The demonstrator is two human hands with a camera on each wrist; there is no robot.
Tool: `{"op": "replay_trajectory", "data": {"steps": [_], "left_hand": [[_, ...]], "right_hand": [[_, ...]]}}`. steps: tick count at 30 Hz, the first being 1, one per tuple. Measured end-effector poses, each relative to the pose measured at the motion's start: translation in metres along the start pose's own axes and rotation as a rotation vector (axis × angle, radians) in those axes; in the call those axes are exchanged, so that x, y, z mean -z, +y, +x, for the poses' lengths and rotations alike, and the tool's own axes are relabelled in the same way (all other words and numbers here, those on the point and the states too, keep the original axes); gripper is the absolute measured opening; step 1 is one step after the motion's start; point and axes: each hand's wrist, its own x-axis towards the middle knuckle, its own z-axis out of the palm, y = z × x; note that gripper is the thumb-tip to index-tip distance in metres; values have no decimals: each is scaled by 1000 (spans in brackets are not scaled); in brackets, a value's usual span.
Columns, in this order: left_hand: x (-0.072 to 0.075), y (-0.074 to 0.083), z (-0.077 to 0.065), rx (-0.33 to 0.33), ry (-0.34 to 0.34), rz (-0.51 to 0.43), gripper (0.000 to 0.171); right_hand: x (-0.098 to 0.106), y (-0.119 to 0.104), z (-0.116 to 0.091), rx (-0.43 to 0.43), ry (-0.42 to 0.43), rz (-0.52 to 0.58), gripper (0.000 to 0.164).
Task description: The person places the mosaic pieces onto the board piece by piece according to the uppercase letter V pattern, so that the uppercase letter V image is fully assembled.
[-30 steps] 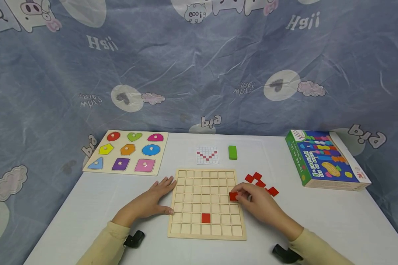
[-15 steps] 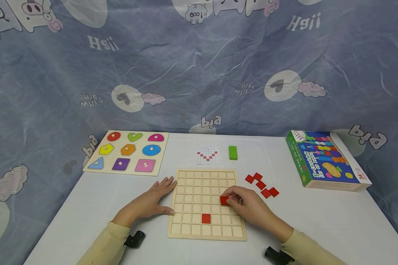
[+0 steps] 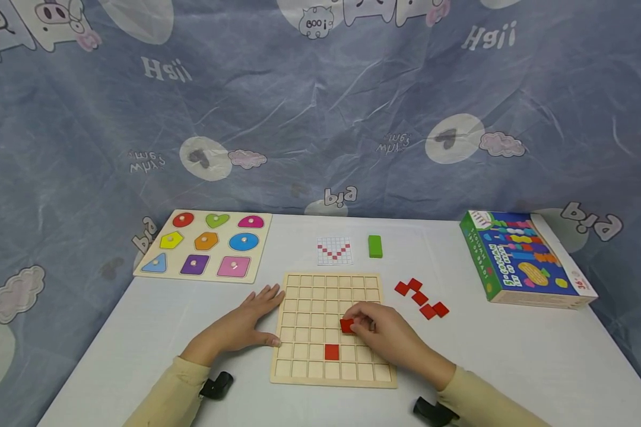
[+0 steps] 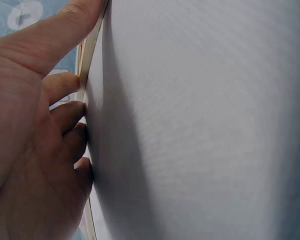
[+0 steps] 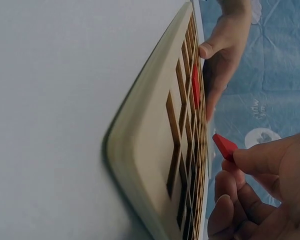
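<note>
A wooden grid board (image 3: 301, 320) lies on the white table, and one red square tile (image 3: 332, 352) sits in a cell of its second row from the front. My right hand (image 3: 387, 333) pinches another red tile (image 5: 225, 147) between thumb and fingers; in the right wrist view this tile is tilted and raised off the board. My left hand (image 3: 244, 325) rests at the board's left edge, thumb and fingertips against the rim, fingers spread. In the left wrist view the thumb (image 4: 65, 25) lies along the board's edge.
Several loose red tiles (image 3: 419, 298) lie right of the board. Behind it are a pattern card (image 3: 334, 251) with red squares in a V and a green block (image 3: 375, 246). A shape puzzle (image 3: 203, 246) stands back left, a game box (image 3: 529, 258) back right.
My right hand has carried the pinched red tile leftward from the board's right edge to above its middle columns. The left hand has stayed at the left edge.
</note>
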Motion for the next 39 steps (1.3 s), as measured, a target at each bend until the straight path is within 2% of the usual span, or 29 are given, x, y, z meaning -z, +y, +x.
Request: {"op": "replay_trajectory", "data": {"steps": [13, 30, 39], "left_hand": [[-1, -3, 1, -1, 1, 2, 105], [-1, -1, 1, 8, 3, -3, 105], [0, -1, 0, 7, -1, -5, 104]], "right_hand": [[-15, -13, 8, 59, -39, 5, 16], [-35, -24, 17, 63, -78, -84, 11], [-42, -28, 22, 60, -96, -90, 13]]}}
